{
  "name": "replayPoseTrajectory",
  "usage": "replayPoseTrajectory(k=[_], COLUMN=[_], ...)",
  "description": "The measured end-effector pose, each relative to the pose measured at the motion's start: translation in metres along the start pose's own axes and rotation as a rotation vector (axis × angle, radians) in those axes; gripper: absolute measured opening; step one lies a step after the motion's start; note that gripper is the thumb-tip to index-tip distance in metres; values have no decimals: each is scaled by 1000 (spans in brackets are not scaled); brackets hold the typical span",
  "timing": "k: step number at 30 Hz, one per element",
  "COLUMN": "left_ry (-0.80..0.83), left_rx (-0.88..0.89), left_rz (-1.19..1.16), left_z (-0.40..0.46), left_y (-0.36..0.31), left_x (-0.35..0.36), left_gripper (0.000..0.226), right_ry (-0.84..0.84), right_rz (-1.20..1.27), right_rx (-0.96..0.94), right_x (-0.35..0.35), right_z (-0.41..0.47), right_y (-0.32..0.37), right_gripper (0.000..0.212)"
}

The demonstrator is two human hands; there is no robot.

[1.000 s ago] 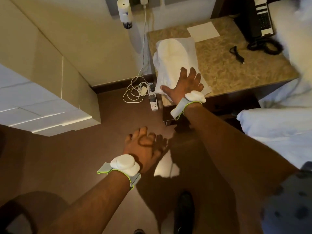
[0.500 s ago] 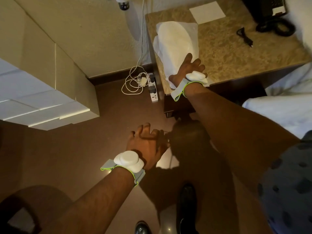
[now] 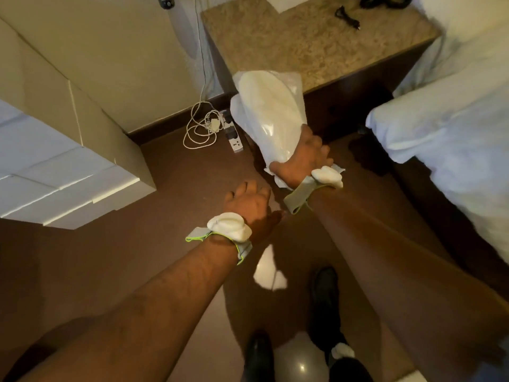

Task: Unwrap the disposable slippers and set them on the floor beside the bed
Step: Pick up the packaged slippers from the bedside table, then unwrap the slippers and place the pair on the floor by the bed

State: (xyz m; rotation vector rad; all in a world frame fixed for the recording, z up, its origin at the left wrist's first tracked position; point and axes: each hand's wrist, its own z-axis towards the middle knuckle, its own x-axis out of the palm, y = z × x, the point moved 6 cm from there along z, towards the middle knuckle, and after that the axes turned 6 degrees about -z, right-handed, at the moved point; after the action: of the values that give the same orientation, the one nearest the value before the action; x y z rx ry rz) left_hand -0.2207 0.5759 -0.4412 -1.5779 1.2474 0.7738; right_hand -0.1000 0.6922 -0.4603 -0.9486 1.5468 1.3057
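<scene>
The slippers [image 3: 268, 111] are white, still sealed in a glossy, crinkled clear wrapper, and you have them in the air just off the front edge of the table [image 3: 316, 42], toe end pointing up and away from you. Your right hand [image 3: 301, 158] is closed around the lower end of the pack, the wrapper bunching out beneath it. Your left hand [image 3: 249, 201] hangs empty just below, fingers loosely spread, over the brown floor [image 3: 176, 166]. The bed [image 3: 454, 125] lies to your right.
</scene>
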Motion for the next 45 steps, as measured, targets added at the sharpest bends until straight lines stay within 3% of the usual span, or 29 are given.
replayPoseTrajectory(k=[3, 6, 9, 15, 22, 31, 39, 45], left_ry=[52, 81, 129, 197, 121, -2, -69, -263], left_rx=[81, 135, 218, 334, 389, 486, 582, 743], left_rz=[-6, -22, 33, 168, 128, 344, 542, 596], left_z=[-29, -57, -78, -137, -220, -278, -253, -246], left_y=[-13, -23, -25, -48, -81, -87, -79, -83], left_x=[35, 69, 99, 166, 214, 258, 283, 310], left_gripper=[60, 60, 56, 75, 80, 82, 80, 78], right_ry=[44, -19, 135, 92, 196, 211, 98, -222], right_rz=[86, 112, 157, 249, 272, 358, 157, -9], right_rx=[27, 74, 37, 22, 83, -5, -93, -230], right_x=[4, 10, 28, 46, 44, 42, 69, 88], right_z=[-66, -131, -168, -250, -333, -397, -389, -400], right_y=[-27, -57, -80, -136, -199, -218, -228, -255], right_gripper=[111, 105, 106, 93, 87, 81, 74, 74])
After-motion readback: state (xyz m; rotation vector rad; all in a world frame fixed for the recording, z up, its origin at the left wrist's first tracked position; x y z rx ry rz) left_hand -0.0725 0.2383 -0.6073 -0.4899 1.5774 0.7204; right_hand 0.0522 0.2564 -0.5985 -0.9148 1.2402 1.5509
